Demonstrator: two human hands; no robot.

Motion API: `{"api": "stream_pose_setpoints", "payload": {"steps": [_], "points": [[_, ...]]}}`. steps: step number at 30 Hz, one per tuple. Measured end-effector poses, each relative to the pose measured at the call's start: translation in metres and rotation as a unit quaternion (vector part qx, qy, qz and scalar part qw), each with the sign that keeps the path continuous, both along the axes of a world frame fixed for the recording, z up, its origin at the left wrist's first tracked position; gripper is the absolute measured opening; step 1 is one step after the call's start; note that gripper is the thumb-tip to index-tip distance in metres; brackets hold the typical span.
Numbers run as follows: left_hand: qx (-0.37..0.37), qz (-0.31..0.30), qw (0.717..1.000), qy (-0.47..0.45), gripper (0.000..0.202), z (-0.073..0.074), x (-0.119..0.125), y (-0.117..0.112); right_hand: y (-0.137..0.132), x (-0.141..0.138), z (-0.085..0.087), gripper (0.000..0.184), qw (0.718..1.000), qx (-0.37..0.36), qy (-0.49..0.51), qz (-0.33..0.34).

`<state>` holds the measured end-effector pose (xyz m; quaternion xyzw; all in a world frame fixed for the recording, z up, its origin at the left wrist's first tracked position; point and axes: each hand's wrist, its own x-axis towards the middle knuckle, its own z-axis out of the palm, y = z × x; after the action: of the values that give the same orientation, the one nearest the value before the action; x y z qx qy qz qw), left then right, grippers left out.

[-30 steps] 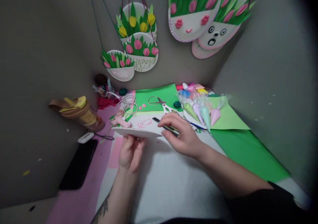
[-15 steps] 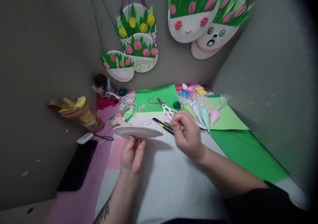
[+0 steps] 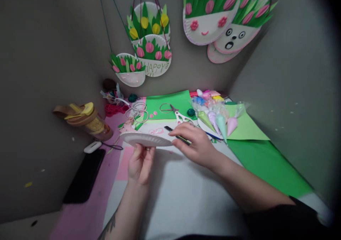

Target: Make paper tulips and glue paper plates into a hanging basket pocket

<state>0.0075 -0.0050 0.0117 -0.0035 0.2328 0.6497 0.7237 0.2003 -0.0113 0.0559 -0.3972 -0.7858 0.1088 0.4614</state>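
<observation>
A white paper plate [image 3: 145, 139] is tilted nearly edge-on above the table, its ridged rim showing. My left hand [image 3: 141, 163] grips it from below, thumb and fingers at its near edge. At the plate's right end is my right hand [image 3: 195, 144], with fingers stretched toward the rim and the thumb apart below them. Whether its fingertips touch the rim I cannot tell. Behind the right fingers lies a black and yellow craft knife [image 3: 181, 138], partly hidden. White-handled scissors [image 3: 180, 117] lie just beyond that hand.
Piping bags [image 3: 212, 121] of coloured clay lie at the back right beside green paper [image 3: 250, 126]. Metal rings [image 3: 140, 115] and pink yarn [image 3: 114, 109] are at the back left. A cup [image 3: 89, 121] and a black phone [image 3: 85, 176] stand left. Decorated plates [image 3: 156, 64] hang above.
My right hand has moved left and opened from a closed curl, reaching the plate's right edge. The plate has tipped slightly, showing more of its ridged rim.
</observation>
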Motion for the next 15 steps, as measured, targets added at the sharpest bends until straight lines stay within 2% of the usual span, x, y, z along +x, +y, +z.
{"api": "stream_pose_setpoints", "payload": {"steps": [2, 5, 8, 11, 15], "points": [[-0.006, 0.002, 1.0, 0.005, 0.039, 0.0, 0.003, -0.001, -0.005, -0.005, 0.001, 0.009, 1.0, 0.011, -0.007, 0.019], [0.01, -0.004, 1.0, 0.021, 0.035, -0.003, 0.005, -0.002, -0.007, -0.007, 0.0, 0.014, 0.999, 0.031, -0.036, -0.02], [0.029, -0.007, 0.999, 0.042, 0.033, -0.005, 0.006, -0.002, -0.006, -0.004, -0.001, 0.021, 0.989, 0.063, -0.123, -0.059], [0.029, -0.005, 0.998, 0.061, 0.033, -0.002, 0.006, -0.001, -0.005, -0.001, 0.0, 0.023, 0.978, 0.078, -0.181, -0.064], [-0.011, 0.013, 0.997, 0.08, 0.034, 0.007, 0.008, -0.001, -0.005, 0.002, 0.001, 0.021, 0.988, 0.06, -0.137, -0.041]]}}
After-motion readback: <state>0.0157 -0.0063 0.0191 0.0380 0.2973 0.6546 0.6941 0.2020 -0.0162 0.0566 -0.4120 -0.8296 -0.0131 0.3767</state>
